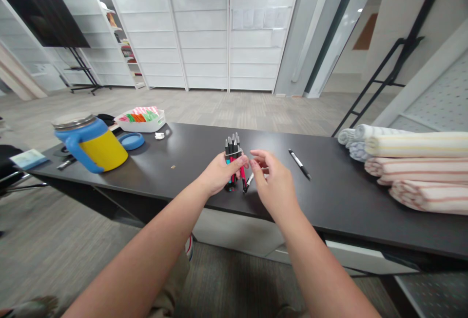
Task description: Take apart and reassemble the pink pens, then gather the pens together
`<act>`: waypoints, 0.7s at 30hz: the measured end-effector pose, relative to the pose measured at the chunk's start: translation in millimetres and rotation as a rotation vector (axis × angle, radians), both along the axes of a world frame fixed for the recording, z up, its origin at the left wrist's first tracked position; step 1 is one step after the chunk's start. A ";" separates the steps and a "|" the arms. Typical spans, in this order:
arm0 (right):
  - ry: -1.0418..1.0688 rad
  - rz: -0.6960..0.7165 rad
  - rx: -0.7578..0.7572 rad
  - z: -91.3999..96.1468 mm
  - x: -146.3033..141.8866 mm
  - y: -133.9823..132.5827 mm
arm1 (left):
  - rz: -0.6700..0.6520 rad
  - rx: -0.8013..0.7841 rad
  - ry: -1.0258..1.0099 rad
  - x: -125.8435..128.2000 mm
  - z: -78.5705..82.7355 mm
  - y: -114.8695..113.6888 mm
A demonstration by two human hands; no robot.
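A bundle of click pens (233, 143), with black, red and teal barrels, stands roughly upright over the dark table. My left hand (221, 171) is closed around the bundle from the left. A thin pale band (234, 153) runs across the pens near their upper ends; whether it goes all the way round is hidden. Close on the right, my right hand (272, 179) has its fingers curved and apart, with nothing visible between them. A whitish pen (250, 179) leans at the bundle's lower right, partly hidden near my right fingers. Farther right, a black-and-white pen (300, 164) lies on the tabletop.
Rolled striped towels (420, 167) are stacked at the table's (197, 142) right end. On the left are a yellow-and-blue jug (104, 145), a blue lid (131, 141), a white basket (144, 124) of colourful packets and a small white item (159, 136).
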State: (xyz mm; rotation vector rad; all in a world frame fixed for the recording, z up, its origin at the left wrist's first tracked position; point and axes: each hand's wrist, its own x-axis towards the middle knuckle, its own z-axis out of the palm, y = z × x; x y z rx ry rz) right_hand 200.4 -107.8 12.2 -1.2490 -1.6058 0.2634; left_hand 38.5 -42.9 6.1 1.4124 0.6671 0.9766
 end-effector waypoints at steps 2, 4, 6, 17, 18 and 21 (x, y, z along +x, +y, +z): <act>-0.057 0.035 0.067 6.0 9.8 0.6 | -0.102 0.030 0.070 -2.2 4.1 -1.8; -0.141 0.074 0.144 10.0 16.7 0.6 | -0.186 0.055 0.133 -2.6 8.4 -4.4; -0.220 0.082 0.222 11.6 20.5 0.1 | -0.228 0.077 0.170 -2.1 11.9 -6.6; -0.422 0.094 0.316 13.4 22.5 -0.1 | -0.093 0.146 0.231 -3.3 13.1 -5.4; -0.431 0.106 0.325 13.8 23.3 0.2 | -0.078 0.179 0.247 -4.1 14.6 -4.5; -0.446 0.124 0.339 14.1 25.2 0.8 | -0.048 0.281 0.257 -5.3 21.3 -1.0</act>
